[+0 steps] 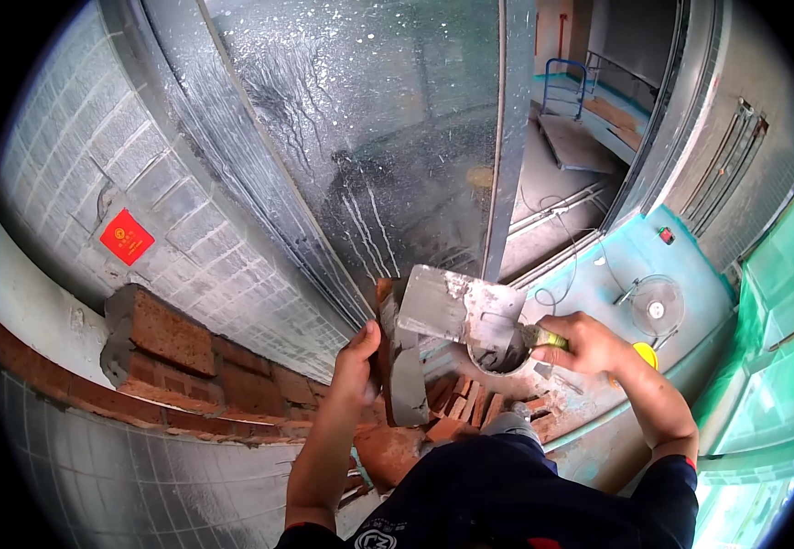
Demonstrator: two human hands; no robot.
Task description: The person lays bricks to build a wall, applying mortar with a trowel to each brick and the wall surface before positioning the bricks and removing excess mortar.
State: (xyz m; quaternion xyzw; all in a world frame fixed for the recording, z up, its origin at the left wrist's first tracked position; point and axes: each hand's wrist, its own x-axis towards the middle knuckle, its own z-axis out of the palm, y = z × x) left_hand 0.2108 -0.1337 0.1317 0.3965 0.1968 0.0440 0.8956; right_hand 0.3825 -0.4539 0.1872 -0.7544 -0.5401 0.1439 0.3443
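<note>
My left hand (356,364) is closed round a reddish brick (384,306), held upright on its end. Grey mortar (408,386) coats the side of the brick that faces right. My right hand (583,342) grips the handle of a trowel (456,306). Its broad flat metal blade, smeared with mortar, reaches left so that its end is at the brick's upper part; whether it presses on the brick I cannot tell. Under the trowel stands a bucket (491,366) with grey mortar inside, partly hidden by the blade and handle.
Loose bricks (465,403) lie on the floor by my feet. A low brick course (172,343) with mortar on its end runs along the left wall. Ahead is a wet-streaked glass door (369,119). To the right are a round fan (658,309) and green netting (786,302).
</note>
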